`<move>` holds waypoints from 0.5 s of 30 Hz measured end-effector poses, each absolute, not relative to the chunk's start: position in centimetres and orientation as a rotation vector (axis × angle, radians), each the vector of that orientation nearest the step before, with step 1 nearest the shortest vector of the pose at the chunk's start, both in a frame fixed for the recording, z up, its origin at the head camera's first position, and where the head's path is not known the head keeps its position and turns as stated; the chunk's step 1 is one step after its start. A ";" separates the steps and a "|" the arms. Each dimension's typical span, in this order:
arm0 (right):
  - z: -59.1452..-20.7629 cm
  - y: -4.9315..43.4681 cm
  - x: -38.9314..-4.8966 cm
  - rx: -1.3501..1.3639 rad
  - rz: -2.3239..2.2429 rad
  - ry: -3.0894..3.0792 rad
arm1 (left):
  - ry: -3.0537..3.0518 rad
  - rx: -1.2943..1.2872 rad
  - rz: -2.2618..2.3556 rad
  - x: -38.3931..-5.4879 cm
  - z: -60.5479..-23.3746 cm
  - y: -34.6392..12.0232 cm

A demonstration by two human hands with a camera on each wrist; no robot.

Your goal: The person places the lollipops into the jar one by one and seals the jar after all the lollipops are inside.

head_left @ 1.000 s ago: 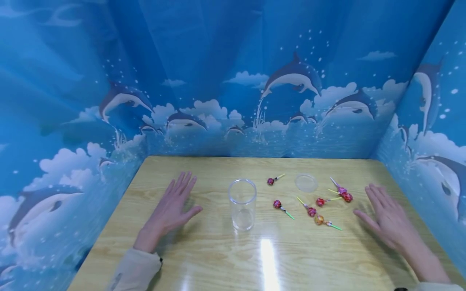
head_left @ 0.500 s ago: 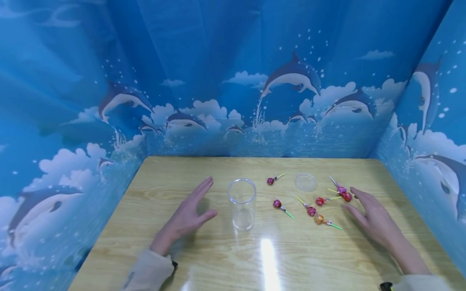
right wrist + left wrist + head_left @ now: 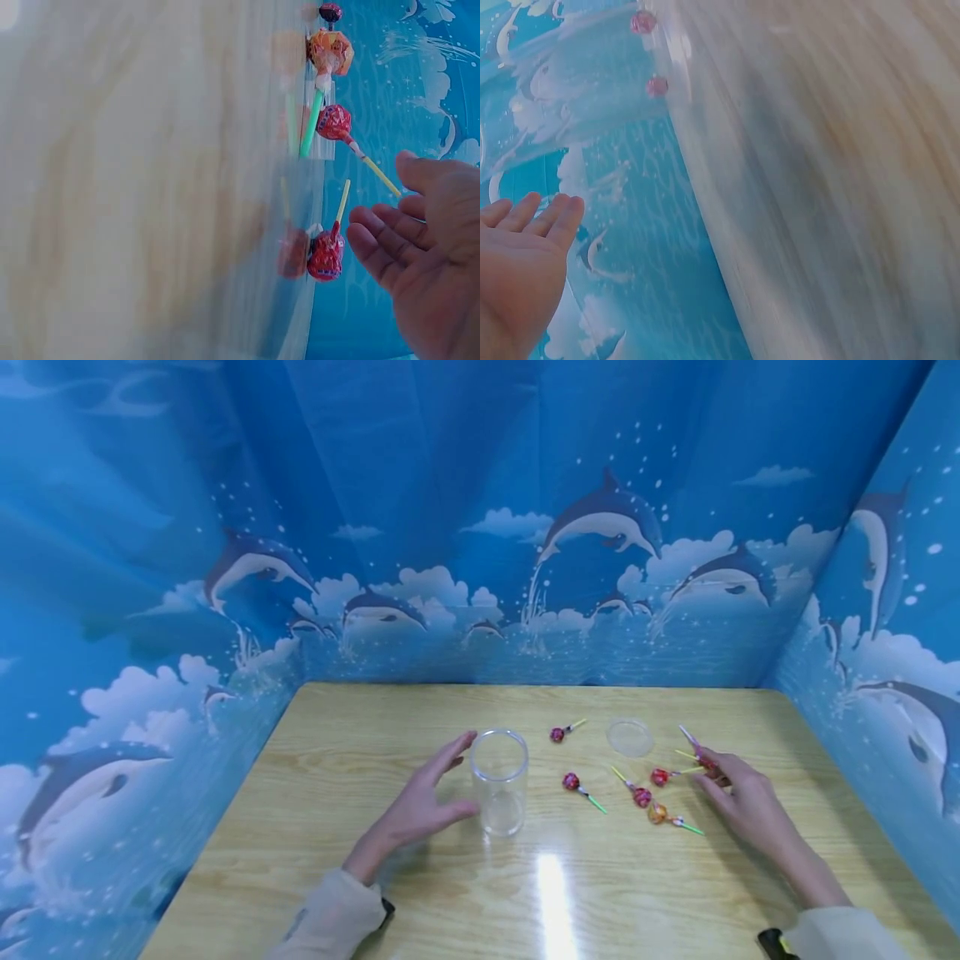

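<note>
A clear plastic cup (image 3: pixel 498 781) stands upright on the wooden table (image 3: pixel 420 902). My left hand (image 3: pixel 431 793) is open just left of it, fingers and thumb spread toward its side; the left wrist view shows the open palm (image 3: pixel 517 262). Several wrapped lollipops lie right of the cup: red ones (image 3: pixel 572 781) (image 3: pixel 642 795) (image 3: pixel 659 777), an orange one (image 3: pixel 657 812) and one further back (image 3: pixel 557 734). My right hand (image 3: pixel 735 789) reaches with loosely extended fingers to the rightmost lollipops (image 3: pixel 707 762), partly covering them. In the right wrist view the fingers (image 3: pixel 390 251) hover beside a red lollipop (image 3: pixel 325 255), holding nothing.
A clear round lid (image 3: pixel 630 737) lies flat behind the lollipops. Blue dolphin-print curtains (image 3: pixel 480 527) close in the table at the back and both sides. Glare marks the near middle of the tabletop (image 3: pixel 553 893).
Both hands have slid inward over the table: the left from the far left to beside the cup, the right from the table's right side to the rightmost lollipops.
</note>
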State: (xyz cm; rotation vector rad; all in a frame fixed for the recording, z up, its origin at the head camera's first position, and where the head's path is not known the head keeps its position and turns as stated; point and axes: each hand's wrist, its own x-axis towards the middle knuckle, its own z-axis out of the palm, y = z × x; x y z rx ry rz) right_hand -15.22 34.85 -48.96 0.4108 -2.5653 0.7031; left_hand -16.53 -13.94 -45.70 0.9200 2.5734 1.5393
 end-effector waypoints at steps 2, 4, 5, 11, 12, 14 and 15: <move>-49.1 34.7 -15.4 0.402 0.716 -2.561 | 2.563 0.869 1.544 -16.5 -45.8 -13.4; -49.2 34.6 -15.5 0.392 0.730 -2.546 | 2.551 0.836 1.559 -16.5 -46.1 -12.9; -49.3 34.5 -15.6 0.387 0.747 -2.536 | 2.544 0.825 1.571 -16.6 -46.2 -12.7; -49.6 34.1 -15.9 0.308 0.820 -2.519 | 2.500 0.831 1.641 -17.0 -46.6 -11.4; -49.6 34.0 -15.9 0.286 0.836 -2.531 | 2.494 0.834 1.650 -17.0 -46.7 -11.2; -49.6 34.0 -15.9 0.236 0.864 -2.560 | 2.481 0.841 1.670 -17.1 -46.7 -10.9; -49.6 33.9 -15.9 0.209 0.890 -2.579 | 2.473 0.842 1.681 -17.2 -46.6 -10.8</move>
